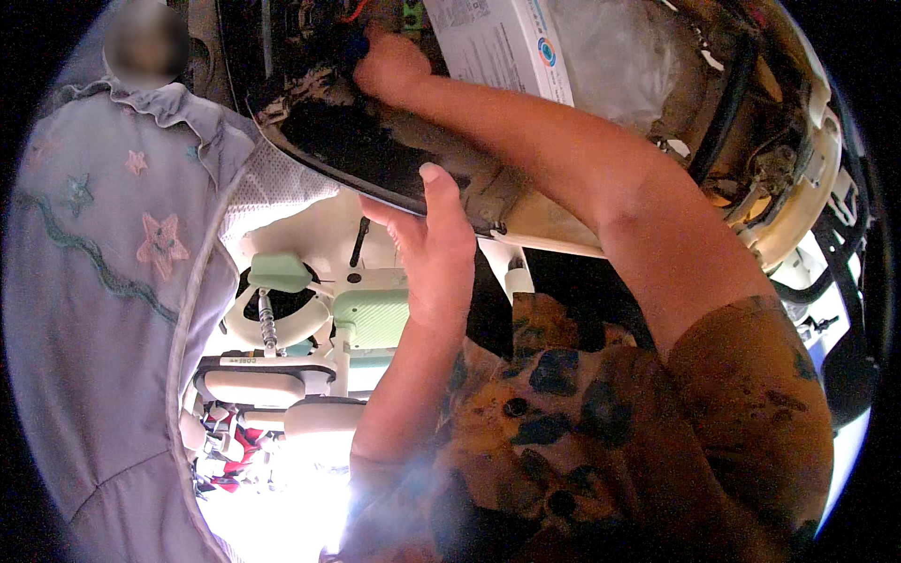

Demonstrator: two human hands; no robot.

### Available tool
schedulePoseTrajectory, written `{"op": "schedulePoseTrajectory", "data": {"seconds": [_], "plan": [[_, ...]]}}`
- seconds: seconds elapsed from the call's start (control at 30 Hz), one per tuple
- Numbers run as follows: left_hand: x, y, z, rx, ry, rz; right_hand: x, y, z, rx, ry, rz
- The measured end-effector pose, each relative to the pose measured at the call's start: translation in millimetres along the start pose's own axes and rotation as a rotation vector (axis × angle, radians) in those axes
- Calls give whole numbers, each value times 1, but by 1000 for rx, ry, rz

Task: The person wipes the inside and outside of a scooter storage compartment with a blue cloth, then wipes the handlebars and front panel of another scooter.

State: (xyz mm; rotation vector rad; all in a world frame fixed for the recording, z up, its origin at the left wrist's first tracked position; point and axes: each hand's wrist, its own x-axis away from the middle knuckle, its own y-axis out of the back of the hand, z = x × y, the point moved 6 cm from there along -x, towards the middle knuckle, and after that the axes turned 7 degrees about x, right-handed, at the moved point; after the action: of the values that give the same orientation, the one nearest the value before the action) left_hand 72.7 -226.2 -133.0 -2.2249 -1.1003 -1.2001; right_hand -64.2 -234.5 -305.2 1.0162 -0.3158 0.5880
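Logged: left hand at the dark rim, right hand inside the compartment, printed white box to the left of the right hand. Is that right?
One slip: the printed white box lies to the right of the right hand, per the head view.

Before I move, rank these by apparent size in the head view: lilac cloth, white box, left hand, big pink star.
1. Lilac cloth
2. White box and left hand: too alike to rank
3. Big pink star

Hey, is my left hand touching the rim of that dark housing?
Touching. The head view shows the left hand gripping the dark housing's rim, thumb lapping over it and fingers against its outer side.
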Motion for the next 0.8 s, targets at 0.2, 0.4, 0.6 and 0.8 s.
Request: {"op": "schedulePoseTrajectory", "data": {"seconds": [0.2, 0.4, 0.6, 0.8], "plan": [[-2, 7, 3, -30, -25, -70, 48, 21, 9, -228, 311, 430], [-4, 4, 4, 17, -21, -32, 32, 4, 9, -121, 196, 113], [-1, 1, 2, 41, 21, -23, 2, -14, -22, 110, -4, 257], [-3, 9, 3, -64, -59, -43, 61, 24, 44, -474, 53, 104]]}}
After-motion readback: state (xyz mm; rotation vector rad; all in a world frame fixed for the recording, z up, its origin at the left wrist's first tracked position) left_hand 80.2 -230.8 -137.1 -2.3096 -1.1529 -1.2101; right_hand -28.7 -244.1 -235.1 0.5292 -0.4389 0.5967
